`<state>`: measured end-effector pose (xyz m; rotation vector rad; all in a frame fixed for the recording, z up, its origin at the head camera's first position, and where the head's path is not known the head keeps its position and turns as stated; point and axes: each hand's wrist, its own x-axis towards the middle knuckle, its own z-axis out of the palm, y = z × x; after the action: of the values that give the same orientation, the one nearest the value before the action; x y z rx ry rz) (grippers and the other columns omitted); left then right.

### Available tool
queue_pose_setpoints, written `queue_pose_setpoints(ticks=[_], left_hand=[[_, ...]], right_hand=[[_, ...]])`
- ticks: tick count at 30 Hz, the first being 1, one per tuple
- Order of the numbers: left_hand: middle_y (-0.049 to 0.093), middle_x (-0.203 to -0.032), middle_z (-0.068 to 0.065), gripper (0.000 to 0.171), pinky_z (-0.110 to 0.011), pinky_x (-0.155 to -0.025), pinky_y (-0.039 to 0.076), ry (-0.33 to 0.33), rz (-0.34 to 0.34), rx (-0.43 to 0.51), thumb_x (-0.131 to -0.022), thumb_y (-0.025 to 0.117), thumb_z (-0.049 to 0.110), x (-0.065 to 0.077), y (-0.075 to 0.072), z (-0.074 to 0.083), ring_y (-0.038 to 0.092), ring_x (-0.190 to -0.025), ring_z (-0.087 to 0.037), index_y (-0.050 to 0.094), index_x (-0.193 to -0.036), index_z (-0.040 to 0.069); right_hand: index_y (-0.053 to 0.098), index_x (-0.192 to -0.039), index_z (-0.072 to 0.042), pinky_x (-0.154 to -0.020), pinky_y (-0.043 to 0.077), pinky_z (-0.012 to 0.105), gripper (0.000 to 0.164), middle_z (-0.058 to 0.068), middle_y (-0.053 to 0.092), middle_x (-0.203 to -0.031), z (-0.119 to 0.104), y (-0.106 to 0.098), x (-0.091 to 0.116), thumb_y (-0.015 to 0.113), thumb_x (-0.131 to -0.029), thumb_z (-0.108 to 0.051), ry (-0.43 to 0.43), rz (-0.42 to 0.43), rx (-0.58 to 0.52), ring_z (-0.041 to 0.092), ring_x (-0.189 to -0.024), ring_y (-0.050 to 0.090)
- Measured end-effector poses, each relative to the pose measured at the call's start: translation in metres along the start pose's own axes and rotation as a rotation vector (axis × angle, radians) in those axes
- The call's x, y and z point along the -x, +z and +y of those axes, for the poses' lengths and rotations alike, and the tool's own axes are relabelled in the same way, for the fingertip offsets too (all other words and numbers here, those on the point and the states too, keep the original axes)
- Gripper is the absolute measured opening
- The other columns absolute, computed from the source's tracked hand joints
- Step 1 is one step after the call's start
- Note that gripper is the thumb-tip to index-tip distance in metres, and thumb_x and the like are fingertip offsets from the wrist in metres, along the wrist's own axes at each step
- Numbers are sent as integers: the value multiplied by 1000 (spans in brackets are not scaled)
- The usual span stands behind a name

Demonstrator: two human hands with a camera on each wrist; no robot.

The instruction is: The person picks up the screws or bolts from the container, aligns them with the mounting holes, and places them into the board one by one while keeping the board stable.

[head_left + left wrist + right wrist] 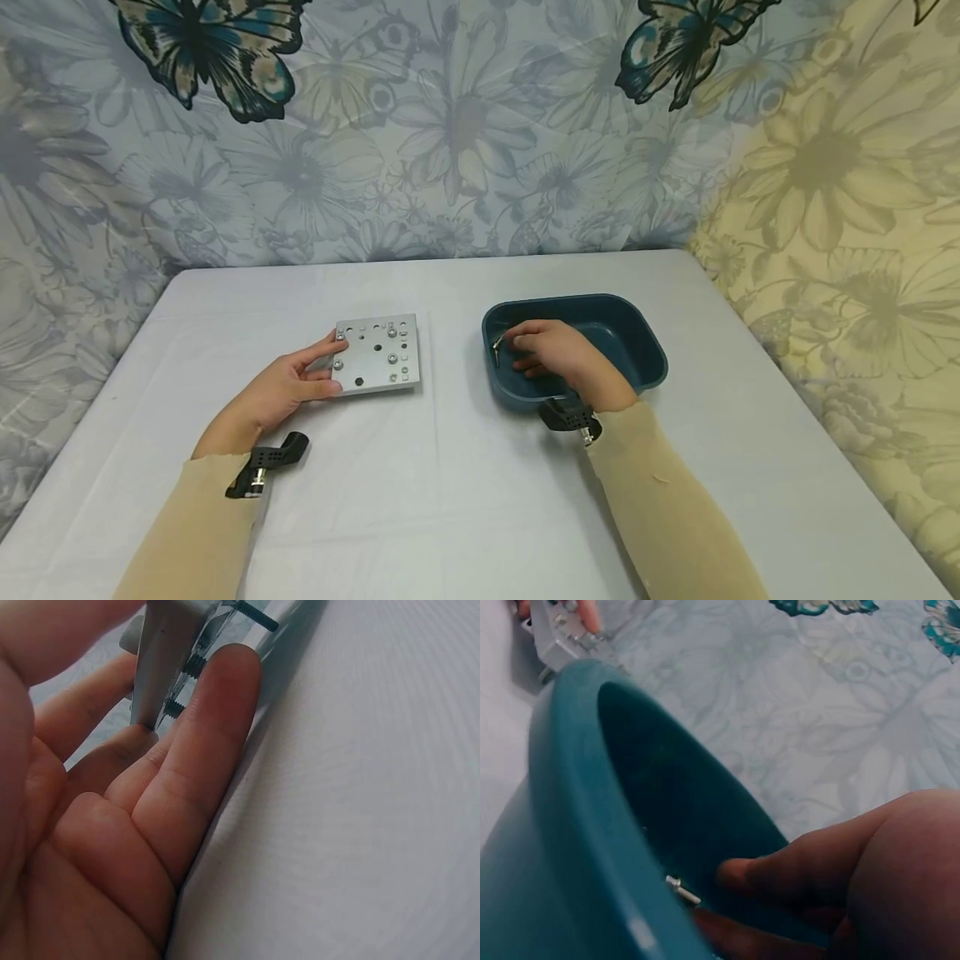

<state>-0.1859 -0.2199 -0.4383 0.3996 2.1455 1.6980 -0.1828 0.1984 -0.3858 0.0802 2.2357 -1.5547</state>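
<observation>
A silver metal plate [375, 354] with holes and several bolts in it is held by my left hand [281, 387] at its left edge, the thumb and fingers on opposite sides. Threaded bolt ends [257, 615] stick out from the plate's underside in the left wrist view, close to a fingertip. My right hand [558, 350] reaches into a dark teal basin [652, 354], its fingers bent slightly. At its fingertips, by the basin's left wall, is a small bright bolt [682, 891]. Thumb and finger stand apart beside the bolt, with no clear grip on it.
A white cloth covers the table [420, 508]. Behind it hangs a floral curtain [450, 167] with butterflies. Each wrist wears a black camera mount [270, 458]. The basin's raised rim surrounds the right hand.
</observation>
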Motion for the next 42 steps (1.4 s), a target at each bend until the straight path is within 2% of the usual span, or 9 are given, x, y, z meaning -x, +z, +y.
queue_pose_setpoints(ticks=[6,14,23,27,32,35,38,42], left_hand=[[7,-165,-5,77,-18,-86,48,-4,12,2,-85,79,7,2,0,4,58,-113,-3,40,-152,2],[6,-165,-5,77,-18,-85,48,4,3,6,-86,79,8,2,0,3,59,-111,-3,40,-152,1],[6,-165,-6,77,-17,-85,48,8,-2,14,-86,78,6,2,0,2,60,-110,-3,39,-152,0],[7,-165,-5,77,-16,-87,47,4,3,5,-86,79,7,2,0,3,59,-111,-3,40,-152,1],[6,-165,-6,78,-17,-87,47,1,6,11,-85,79,6,3,0,3,59,-112,-4,39,-152,1],[5,-165,-7,78,-18,-86,48,2,7,11,-85,79,6,3,-1,2,60,-111,-4,39,-152,0],[6,-165,-8,78,-17,-86,48,9,10,-6,-85,80,8,2,-1,1,60,-111,-3,39,-152,0],[7,-165,-7,80,-16,-87,47,4,15,-23,-84,81,11,1,0,0,59,-111,-2,41,-151,2]], right_hand=[[64,-130,-4,-83,54,40,34,13,61,-128,2,3,-5,46,-102,-5,-17,-20,48,27,-100,66],[64,-131,-6,-82,53,38,44,13,60,-127,4,6,-8,43,-94,5,-15,-37,95,26,-97,63],[65,-132,-10,-86,51,39,45,9,58,-132,5,8,-7,47,-93,4,-7,-77,171,25,-98,62],[64,-133,-8,-86,51,40,45,10,57,-134,5,7,-7,46,-93,4,-19,-94,175,25,-98,61],[65,-133,-11,-86,51,40,46,10,55,-137,3,8,-6,51,-92,5,-23,-98,191,25,-97,62],[66,-133,-14,-85,51,38,46,8,56,-136,2,9,-5,55,-91,3,-34,-99,251,23,-95,64],[67,-133,-15,-87,49,39,45,7,60,-132,2,8,-6,57,-91,0,-69,-102,357,23,-94,63],[68,-131,-15,-101,40,44,43,6,60,-134,3,7,-8,61,-90,-5,-155,-100,526,26,-119,55]])
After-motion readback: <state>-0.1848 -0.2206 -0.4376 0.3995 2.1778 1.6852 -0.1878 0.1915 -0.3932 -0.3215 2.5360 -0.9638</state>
